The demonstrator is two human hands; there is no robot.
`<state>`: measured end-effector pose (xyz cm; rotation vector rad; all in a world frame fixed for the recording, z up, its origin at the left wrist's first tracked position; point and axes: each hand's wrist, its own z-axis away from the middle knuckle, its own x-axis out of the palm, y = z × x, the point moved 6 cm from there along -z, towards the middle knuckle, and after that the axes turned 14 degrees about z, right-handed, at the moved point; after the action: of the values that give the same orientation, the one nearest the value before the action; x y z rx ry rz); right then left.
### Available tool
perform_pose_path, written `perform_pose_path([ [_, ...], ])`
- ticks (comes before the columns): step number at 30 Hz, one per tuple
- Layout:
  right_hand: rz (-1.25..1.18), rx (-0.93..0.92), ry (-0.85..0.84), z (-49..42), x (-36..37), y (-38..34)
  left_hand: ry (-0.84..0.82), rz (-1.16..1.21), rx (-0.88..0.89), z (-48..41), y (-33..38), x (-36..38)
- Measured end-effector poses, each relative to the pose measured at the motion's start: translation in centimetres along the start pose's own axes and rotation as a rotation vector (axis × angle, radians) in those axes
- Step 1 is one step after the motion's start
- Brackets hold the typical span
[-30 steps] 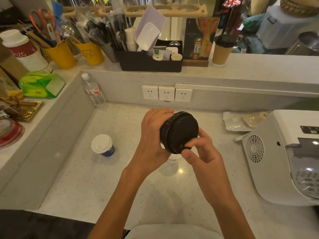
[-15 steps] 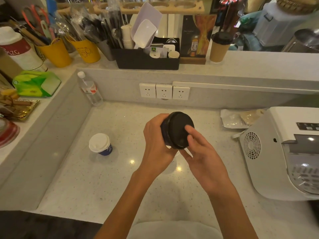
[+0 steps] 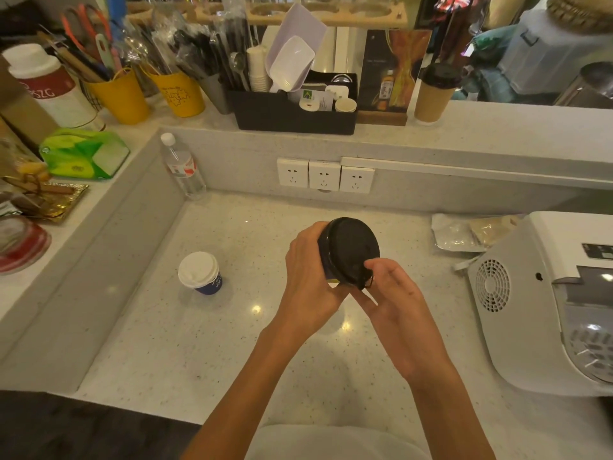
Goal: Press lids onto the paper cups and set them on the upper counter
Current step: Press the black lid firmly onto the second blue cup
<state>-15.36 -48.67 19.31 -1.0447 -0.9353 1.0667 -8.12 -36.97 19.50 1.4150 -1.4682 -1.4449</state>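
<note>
Over at 9 o'clock from the hands, a small cup (image 3: 199, 273) stands on the speckled, glossy stone bench (image 3: 199, 353), its domed white lid already on and its blue paper wall showing below. The left hand (image 3: 310, 277) wraps round the cup (image 3: 331, 277) being worked on, held up off the bench and tipped so its top faces the person. Only a sliver of its dark wall shows.

The lid (image 3: 353, 250) on it is round, black, smooth plastic with a raised rim. Half a second ago the right hand (image 3: 394, 303) lay with straight fingers on the lid's face. Now those fingers have curled down to 5 o'clock on the rim and pinch a little tab there. I'd judge the lid is about seated all round and this is the last bit of closing.

At 1 o'clock, a tall brown cup (image 3: 431, 97) with a black lid waits on the upper bench (image 3: 497, 134). This one should join it next.
</note>
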Motion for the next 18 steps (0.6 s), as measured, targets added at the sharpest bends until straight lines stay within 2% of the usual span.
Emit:
perform_pose_path([
  [3, 0.077, -0.08, -0.032, 0.3, 0.2, -1.0, 0.032, 0.089, -0.042, -0.1, -0.3, -0.7],
  [7, 0.289, -0.135, 0.085, 0.2, -0.1, -1.4, 0.057, 0.119, -0.091, 0.0, -0.3, -0.7],
  [12, 0.333, -0.208, 0.099, 0.0, 0.2, -1.7, 0.079, 0.056, -0.096, -0.1, -0.2, -0.5],
  [18, 0.234, -0.217, 0.181, 0.1, -0.3, -1.3, 0.067, 0.03, -0.068, -0.2, -0.2, -0.3],
])
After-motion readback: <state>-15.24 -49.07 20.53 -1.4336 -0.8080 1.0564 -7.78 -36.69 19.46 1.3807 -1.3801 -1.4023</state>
